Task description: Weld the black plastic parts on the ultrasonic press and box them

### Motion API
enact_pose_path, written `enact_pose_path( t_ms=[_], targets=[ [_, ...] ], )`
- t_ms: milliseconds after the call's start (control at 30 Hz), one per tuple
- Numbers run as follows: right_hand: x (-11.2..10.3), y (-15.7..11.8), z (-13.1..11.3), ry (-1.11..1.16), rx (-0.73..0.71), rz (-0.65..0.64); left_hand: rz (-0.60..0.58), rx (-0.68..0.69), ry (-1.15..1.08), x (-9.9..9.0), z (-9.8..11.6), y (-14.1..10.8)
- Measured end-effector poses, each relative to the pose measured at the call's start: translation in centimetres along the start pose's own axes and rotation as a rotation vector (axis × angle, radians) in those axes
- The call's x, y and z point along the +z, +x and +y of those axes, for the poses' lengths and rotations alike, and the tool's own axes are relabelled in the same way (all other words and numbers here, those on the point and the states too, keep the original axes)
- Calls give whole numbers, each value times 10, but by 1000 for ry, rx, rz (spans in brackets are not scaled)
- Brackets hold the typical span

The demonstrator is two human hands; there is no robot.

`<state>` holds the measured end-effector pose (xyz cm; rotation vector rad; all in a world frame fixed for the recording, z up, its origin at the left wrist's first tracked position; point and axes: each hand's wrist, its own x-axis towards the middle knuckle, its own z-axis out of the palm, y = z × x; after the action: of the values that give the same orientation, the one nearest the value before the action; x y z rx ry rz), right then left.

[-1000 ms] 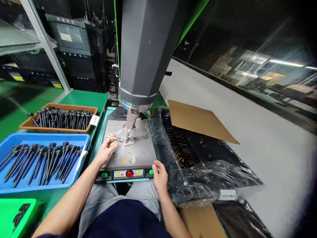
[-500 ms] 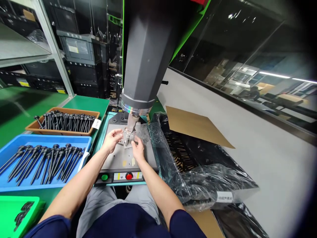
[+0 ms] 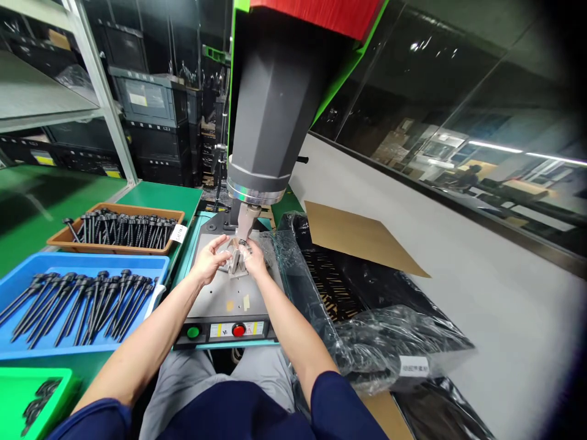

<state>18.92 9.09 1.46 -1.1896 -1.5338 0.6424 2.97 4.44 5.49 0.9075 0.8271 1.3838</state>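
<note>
Under the press head (image 3: 270,116) with its metal horn (image 3: 247,219), a small metal fixture (image 3: 235,261) stands on the grey base plate (image 3: 220,302). My left hand (image 3: 211,261) is beside the fixture's left side, fingers apart and nothing visible in them. On the other side, my right hand (image 3: 254,259) pinches a small black part (image 3: 242,242) at the top of the fixture, just below the horn. The fingertips hide most of that part, so its exact kind does not show.
A blue tray (image 3: 158,260) and a brown tray (image 3: 68,244) hold many black rod-like parts at left. Black rings lie in a green tray (image 3: 41,374). A green button (image 3: 193,332) and red button (image 3: 238,330) front the base. Right: plastic-lined box (image 3: 367,342), cardboard sheet (image 3: 362,235).
My right hand has moved up and inward to the top of the fixture, and a black part now shows at its fingertips. The left hand's fingers have spread apart. The view has shifted slightly.
</note>
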Motion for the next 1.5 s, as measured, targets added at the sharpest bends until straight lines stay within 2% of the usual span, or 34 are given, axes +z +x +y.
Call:
enact_pose_path(
  t_ms=[300, 500, 600, 700, 767, 867, 933, 1067, 1100, 1167, 1267, 1333, 1400, 1500],
  targets=[
    [5, 5, -8, 52, -39, 130, -5, 52, 133, -6, -3, 0],
    [-3, -1, -24, 34, 14, 131, 9, 45, 138, -2, 1, -1],
    [-12, -28, -28, 109, 110, 117, 7, 58, 167, -3, -2, -4],
    [-21, -69, -30, 268, 253, 96, 5, 63, 218, -6, -6, -8],
    [-27, -95, -33, 396, 320, 13, 1, 58, 253, -9, -9, -12],
    [-37, -120, -43, 494, 319, -76, 17, 41, 277, -15, -12, -20],
    [-43, -125, -51, 462, 273, -55, 75, 24, 282, -20, -15, -30],
    [-50, -125, -66, 391, 180, -10, 355, 64, 369, -26, -25, -59],
    [-49, -125, -69, 387, 164, -8, 385, 89, 391, -25, -28, -68],
    [-47, -125, -73, 392, 133, -14, 311, 111, 416, -19, -30, -86],
    [-40, -126, -78, 425, 103, -43, 27, 63, 440, -4, -30, -108],
    [-35, -127, -82, 448, 105, -68, -103, 47, 481, 4, -29, -117],
    [-31, -128, -85, 464, 109, -90, -148, 63, 548, 7, -28, -121],
    [-25, -129, -89, 482, 106, -104, -106, 92, 632, 2, -30, -122]
  ],
)
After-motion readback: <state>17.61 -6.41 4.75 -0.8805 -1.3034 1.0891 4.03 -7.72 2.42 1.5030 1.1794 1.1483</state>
